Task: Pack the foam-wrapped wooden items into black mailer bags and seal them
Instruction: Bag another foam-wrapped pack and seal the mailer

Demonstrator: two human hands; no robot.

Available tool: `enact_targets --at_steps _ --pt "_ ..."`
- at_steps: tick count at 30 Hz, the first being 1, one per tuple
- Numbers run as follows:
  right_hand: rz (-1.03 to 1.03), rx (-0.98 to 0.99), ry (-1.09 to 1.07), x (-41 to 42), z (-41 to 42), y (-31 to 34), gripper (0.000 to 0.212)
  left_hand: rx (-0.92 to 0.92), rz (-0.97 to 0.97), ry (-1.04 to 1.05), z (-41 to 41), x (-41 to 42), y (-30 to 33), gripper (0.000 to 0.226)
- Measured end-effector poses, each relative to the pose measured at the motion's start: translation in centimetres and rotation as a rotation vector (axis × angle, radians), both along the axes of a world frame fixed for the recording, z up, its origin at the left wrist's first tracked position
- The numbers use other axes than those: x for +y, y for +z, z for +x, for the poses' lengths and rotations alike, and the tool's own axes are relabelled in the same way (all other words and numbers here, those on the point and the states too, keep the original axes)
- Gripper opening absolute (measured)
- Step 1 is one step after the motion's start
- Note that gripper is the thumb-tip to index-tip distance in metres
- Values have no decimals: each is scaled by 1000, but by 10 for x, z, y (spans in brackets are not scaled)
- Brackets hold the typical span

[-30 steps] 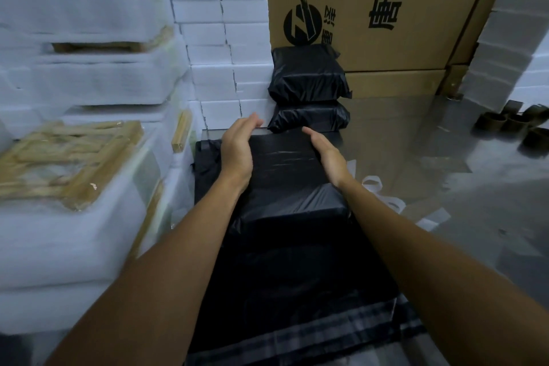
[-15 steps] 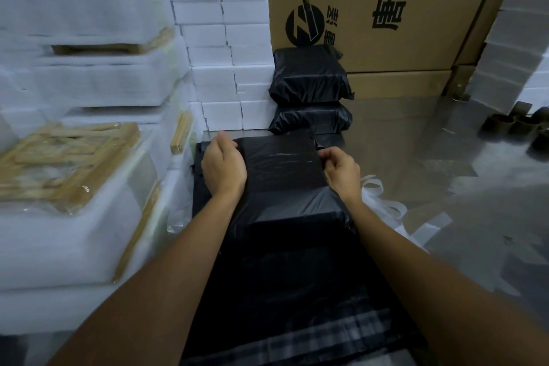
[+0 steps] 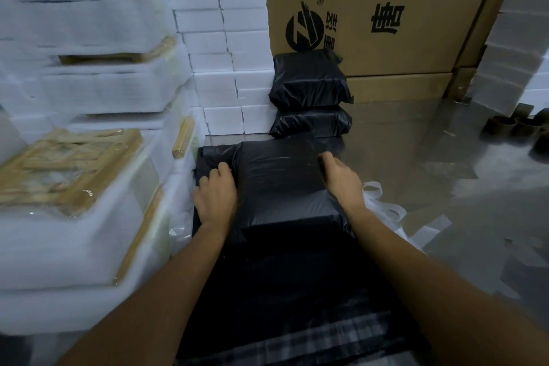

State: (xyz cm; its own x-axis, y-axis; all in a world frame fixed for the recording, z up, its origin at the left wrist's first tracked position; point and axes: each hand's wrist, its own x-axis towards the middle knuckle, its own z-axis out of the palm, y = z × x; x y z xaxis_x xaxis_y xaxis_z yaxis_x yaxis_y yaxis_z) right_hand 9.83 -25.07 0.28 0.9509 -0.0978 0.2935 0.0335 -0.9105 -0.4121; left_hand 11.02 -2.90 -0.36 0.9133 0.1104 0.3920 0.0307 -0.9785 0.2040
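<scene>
The black mailer bag [image 3: 282, 184] lies at the centre of the view on a stack of flat black bags [image 3: 285, 282]; its contents are fully covered, and only a blocky outline under the film shows. The left hand [image 3: 215, 193] rests at its 9 o'clock edge with fingers curled down onto the black film; whether it pinches the film cannot be told. The right hand [image 3: 341, 178] grips the 3 o'clock edge, fingers curled over the fold of the flap. At 12 o'clock, two sealed black parcels [image 3: 310, 95] stand stacked against a cardboard carton [image 3: 386, 9] printed with a logo and characters; their contents are hidden. From 8 to 10 o'clock, foam-wrapped wooden items [image 3: 74, 175] lie stacked, with wood showing through clear film at the open ends; this area is blurred. White foam blocks [image 3: 219, 47] form a wall at 11 o'clock. White release strips [image 3: 386, 211] lie on the reflective table [image 3: 445, 157] at 3 o'clock. Dark cylindrical cores [image 3: 517, 125] at 2 o'clock are cut off by the frame edge and hard to identify.
</scene>
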Motion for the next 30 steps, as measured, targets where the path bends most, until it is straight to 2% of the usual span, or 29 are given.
enact_targets --at_steps 3,5,7,9,11,13,15,16,17,19,20,21,23,24,26,28,29,30 --pt "-234 -8 -25 2 -4 -1 29 4 83 -21 -3 1 4 23" --pt "-346 3 -53 2 -9 -2 27 40 213 -44 -7 2 10 32" --pt "-396 11 -57 0 -15 -4 25 -10 356 -63 -10 5 19 45" --pt "-397 24 -34 -5 -21 -9 33 14 367 -96 -5 7 13 52" --pt "-358 21 4 -8 -29 -15 46 103 370 -93 3 5 3 37" --pt "-304 12 -10 -9 -33 -17 52 151 280 -76 6 7 4 18" --pt "-202 43 -55 -14 -36 -16 51 200 177 -103 3 10 4 13" --pt "-90 92 -43 -16 -38 -15 50 217 129 -114 1 12 4 14" --pt "158 147 -15 -19 -41 -12 44 226 75 -127 0 14 5 18" --pt "781 225 61 -16 -48 -1 25 216 -38 -162 -5 18 7 25" --pt "998 240 76 -15 -52 7 28 215 -90 -177 -9 19 7 28" --pt "1101 272 83 -16 -53 15 38 214 -126 -191 -14 21 6 30" --pt "1113 359 90 -17 -59 31 59 198 -193 -228 -23 26 3 32" --pt "1075 396 106 -17 -64 37 62 184 -272 -242 -28 29 2 31" --pt "957 430 128 -10 -74 43 52 177 -518 -260 -38 34 1 27" --pt "737 299 101 0 -81 29 57 221 -841 -228 -50 37 6 24" --pt "669 199 57 5 -83 22 56 234 -914 -216 -56 37 7 25" --pt "643 98 35 8 -86 15 50 238 -887 -226 -62 36 9 29"
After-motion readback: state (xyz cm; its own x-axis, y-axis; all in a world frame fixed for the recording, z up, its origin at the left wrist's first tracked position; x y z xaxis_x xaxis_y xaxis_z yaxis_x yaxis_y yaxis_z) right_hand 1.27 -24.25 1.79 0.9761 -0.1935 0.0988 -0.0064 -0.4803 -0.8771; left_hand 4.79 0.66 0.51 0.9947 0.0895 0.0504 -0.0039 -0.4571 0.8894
